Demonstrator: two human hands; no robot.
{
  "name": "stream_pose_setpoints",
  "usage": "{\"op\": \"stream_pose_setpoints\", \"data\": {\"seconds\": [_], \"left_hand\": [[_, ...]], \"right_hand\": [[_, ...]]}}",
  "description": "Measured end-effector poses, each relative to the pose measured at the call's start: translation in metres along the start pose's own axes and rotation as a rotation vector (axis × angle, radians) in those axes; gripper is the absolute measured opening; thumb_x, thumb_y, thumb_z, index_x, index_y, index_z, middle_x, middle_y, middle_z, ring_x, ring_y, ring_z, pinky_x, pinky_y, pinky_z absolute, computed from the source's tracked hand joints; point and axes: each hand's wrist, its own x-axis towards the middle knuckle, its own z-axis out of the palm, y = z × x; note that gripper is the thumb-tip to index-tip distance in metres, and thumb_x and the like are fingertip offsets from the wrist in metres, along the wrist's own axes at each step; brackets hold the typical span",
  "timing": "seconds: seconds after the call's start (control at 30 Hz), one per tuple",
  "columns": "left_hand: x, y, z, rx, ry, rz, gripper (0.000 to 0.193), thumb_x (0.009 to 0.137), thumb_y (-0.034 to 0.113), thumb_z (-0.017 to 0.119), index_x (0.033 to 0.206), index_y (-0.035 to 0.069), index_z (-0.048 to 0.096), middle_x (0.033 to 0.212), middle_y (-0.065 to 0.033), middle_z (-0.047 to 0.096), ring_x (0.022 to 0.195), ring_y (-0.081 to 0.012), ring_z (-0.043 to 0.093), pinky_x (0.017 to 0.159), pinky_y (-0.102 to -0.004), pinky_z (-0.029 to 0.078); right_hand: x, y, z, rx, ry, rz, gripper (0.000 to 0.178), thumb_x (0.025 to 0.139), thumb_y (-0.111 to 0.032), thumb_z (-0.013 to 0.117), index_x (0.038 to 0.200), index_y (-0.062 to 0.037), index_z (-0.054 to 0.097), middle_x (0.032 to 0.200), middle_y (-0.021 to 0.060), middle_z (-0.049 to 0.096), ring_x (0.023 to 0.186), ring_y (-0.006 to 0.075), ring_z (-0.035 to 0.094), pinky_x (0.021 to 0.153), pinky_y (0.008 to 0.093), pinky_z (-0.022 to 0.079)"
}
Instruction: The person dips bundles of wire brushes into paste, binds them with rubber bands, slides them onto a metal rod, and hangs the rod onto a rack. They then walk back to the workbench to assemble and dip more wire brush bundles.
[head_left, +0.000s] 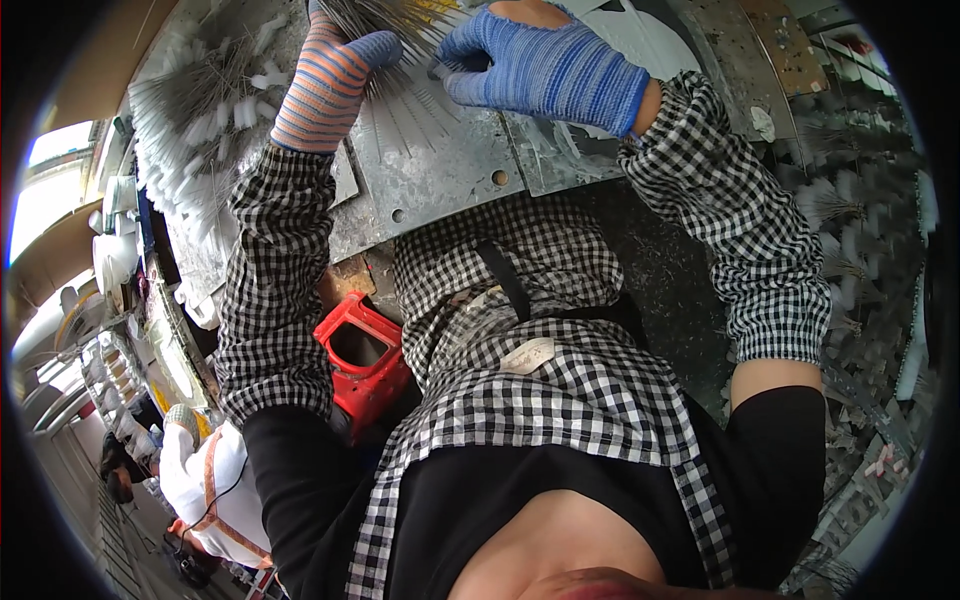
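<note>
At the top of the view my left hand [335, 85], in an orange-and-blue striped glove, is closed round a bundle of thin wire-stemmed brushes [395, 95]. The wire stems fan out past the thumb, and pale bristles hang over the metal plate. Just right of the bundle is my right hand [545, 65], in a blue striped glove. Its thumb and forefinger curl together at the wires; what they pinch, if anything, is too small to make out. Left of my left hand lies a large heap of similar brushes [205, 110] with white bristles.
A grey metal plate [440, 185] with round holes covers the work surface. Below it, by my lap, stands a red plastic object [372, 385] with an opening. More brushes [845, 205] are piled at the right. Another person in white [215, 485] is at the lower left.
</note>
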Motion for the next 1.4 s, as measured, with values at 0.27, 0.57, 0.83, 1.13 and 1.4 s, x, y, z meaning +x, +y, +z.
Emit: {"op": "stream_pose_setpoints", "data": {"seconds": [0.27,0.57,0.83,1.13,1.4], "left_hand": [[0.028,-0.003,0.023,-0.132,-0.016,-0.042,0.028,0.09,0.006,0.068,0.117,0.003,0.06,0.107,-0.0044,0.067,0.094,-0.0172,0.065,0.085,-0.0284,0.055],[0.041,0.053,0.126,-0.273,-0.035,-0.028,0.047,0.082,-0.006,0.062,0.127,0.006,0.054,0.098,-0.0026,0.063,0.084,-0.0137,0.064,0.076,-0.0258,0.055],[0.08,0.014,0.16,0.812,-0.076,0.638,0.047,0.073,0.014,0.083,0.117,0.011,0.066,0.108,-0.008,0.062,0.103,-0.0261,0.059,0.09,-0.0402,0.049],[0.078,-0.002,0.149,1.24,-0.112,0.735,0.044,0.07,0.019,0.079,0.113,0.018,0.069,0.11,-0.008,0.061,0.107,-0.0326,0.056,0.092,-0.0476,0.042],[0.079,-0.004,0.151,1.2,-0.11,0.685,0.047,0.072,0.017,0.077,0.118,0.017,0.067,0.115,-0.0094,0.062,0.11,-0.0322,0.057,0.091,-0.0464,0.042]], "right_hand": [[0.005,0.019,0.005,-0.145,0.177,0.088,0.035,0.084,-0.036,0.066,0.099,-0.0053,0.072,0.089,0.0174,0.072,0.086,0.031,0.069,0.081,0.0414,0.055],[-0.006,0.068,0.005,0.088,0.316,0.142,0.038,0.082,-0.026,0.07,0.113,-0.0024,0.069,0.098,0.0174,0.073,0.093,0.0299,0.069,0.086,0.0368,0.054],[-0.009,0.152,0.026,-0.119,0.366,-0.053,0.037,0.097,-0.034,0.061,0.12,-0.0061,0.068,0.115,0.0139,0.07,0.11,0.0309,0.064,0.101,0.0382,0.049],[0.02,0.174,0.048,-0.228,0.375,-0.182,0.046,0.098,-0.035,0.059,0.136,-0.0105,0.056,0.14,0.0122,0.055,0.128,0.0288,0.052,0.112,0.0407,0.04],[0.015,0.184,0.056,-0.222,0.352,-0.128,0.046,0.1,-0.036,0.053,0.139,-0.0112,0.053,0.142,0.0137,0.054,0.131,0.0294,0.05,0.113,0.0416,0.039]]}}
